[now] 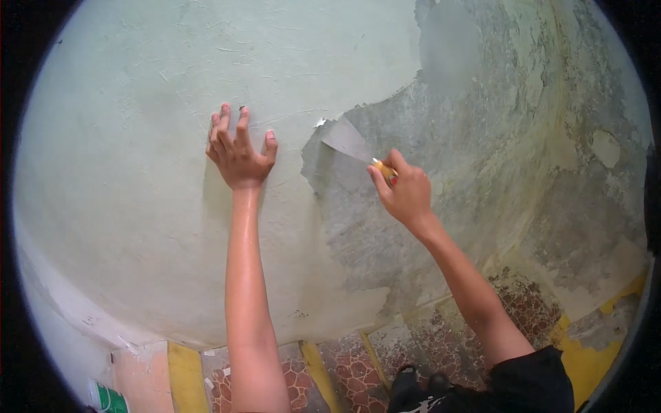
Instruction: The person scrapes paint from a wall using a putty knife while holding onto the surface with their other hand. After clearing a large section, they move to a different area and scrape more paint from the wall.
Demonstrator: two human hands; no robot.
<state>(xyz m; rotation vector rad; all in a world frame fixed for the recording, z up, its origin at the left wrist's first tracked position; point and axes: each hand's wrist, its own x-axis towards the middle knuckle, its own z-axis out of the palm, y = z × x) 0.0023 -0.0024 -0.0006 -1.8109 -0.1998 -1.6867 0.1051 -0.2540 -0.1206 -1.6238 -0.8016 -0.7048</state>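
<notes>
My right hand (407,189) grips the yellow handle of a putty knife (348,140). Its wide metal blade points up and left, close to the ragged edge of the pale green paint (275,62). A small white torn flake of paint (320,122) sticks out just beside the blade's corner. Bare grey plaster (372,227) lies to the right of that edge. My left hand (241,148) rests against the painted wall with its fingers spread, left of the scraped area, and holds nothing.
Below the wall, red patterned floor tiles (348,361) and yellow strips (184,375) carry scattered debris. A green and white bucket (110,398) stands at the lower left. The wall's right corner (551,172) is stained and peeled. My shoes (406,382) show at the bottom.
</notes>
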